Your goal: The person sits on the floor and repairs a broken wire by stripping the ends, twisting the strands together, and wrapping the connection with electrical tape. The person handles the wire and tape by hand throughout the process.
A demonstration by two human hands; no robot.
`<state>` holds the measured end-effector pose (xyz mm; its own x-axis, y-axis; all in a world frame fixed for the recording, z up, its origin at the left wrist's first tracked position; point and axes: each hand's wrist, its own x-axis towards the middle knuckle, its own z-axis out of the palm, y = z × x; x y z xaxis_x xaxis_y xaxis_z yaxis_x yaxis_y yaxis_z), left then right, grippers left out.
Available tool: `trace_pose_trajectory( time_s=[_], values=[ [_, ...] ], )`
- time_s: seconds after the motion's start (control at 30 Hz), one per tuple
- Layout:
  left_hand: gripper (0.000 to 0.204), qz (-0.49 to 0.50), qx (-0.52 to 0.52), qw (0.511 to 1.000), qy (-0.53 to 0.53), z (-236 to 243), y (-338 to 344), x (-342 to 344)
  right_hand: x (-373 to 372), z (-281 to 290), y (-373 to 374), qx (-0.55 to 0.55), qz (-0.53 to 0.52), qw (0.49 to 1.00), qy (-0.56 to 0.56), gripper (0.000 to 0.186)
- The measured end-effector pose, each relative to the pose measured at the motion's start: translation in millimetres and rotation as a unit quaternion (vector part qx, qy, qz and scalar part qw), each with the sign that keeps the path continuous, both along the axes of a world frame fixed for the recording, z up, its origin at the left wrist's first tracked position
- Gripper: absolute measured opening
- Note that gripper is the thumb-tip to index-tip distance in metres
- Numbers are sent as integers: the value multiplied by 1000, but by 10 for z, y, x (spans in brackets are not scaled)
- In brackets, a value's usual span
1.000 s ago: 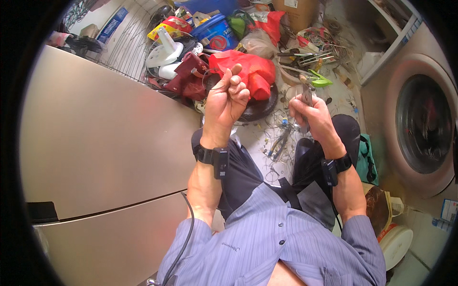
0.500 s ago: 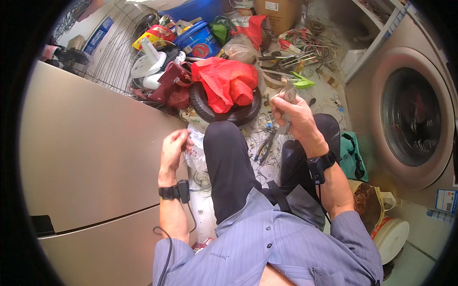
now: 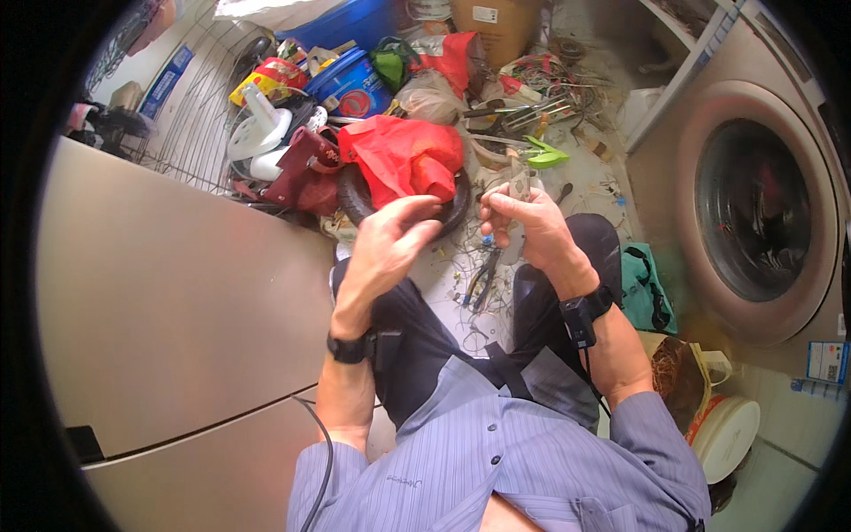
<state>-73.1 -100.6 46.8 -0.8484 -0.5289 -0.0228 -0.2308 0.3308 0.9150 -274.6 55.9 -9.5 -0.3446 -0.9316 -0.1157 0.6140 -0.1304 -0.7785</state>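
Note:
My left hand (image 3: 394, 239) is raised over my left leg with fingers extended and apart, holding nothing. Just to its right, my right hand (image 3: 532, 222) grips a flat grey tool (image 3: 519, 184) upright, thumb across it; whether anything thinner is pinched with it I cannot make out. Behind both hands a red bag (image 3: 399, 155) lies on a black tyre (image 3: 355, 195). Pliers (image 3: 483, 279) with dark handles lie among wire scraps on the floor between my legs.
A silver appliance panel (image 3: 177, 293) borders the left, a washing machine (image 3: 674, 204) the right. Ahead are heaped blue buckets (image 3: 350, 84), a cardboard box (image 3: 496, 31), white plastic parts (image 3: 257, 133) and tangled wire. A green bag (image 3: 645, 288) is beside my right leg.
My left hand dropped toward the left, then swung up and right toward my right hand, its fingers opening from curled. My right hand keeps the grey tool. The view has shifted slightly.

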Motion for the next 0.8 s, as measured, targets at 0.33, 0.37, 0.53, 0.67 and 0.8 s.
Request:
trace_pose_trajectory(
  time_s=[0.33, 0.37, 0.53, 0.67, 0.8],
  values=[
    [19, -92, 339, 936, 26, -392, 128, -663, -137, -73, 64, 48, -127, 990, 47, 15],
    [19, -95, 344, 933, 33, -408, 134, -668, -141, -92, 52, 49, -128, 989, 53, 16],
    [19, -62, 354, 932, 41, -469, 194, -688, -129, -171, -37, 50, -122, 991, 39, 17],
    [18, -43, 350, 935, 34, -532, 190, -668, -101, -165, -72, 39, -106, 993, 27, 19],
    [18, -32, 389, 919, 49, -618, 157, -610, -72, -134, -98, 68, -84, 994, 36, 21]
  ],
)
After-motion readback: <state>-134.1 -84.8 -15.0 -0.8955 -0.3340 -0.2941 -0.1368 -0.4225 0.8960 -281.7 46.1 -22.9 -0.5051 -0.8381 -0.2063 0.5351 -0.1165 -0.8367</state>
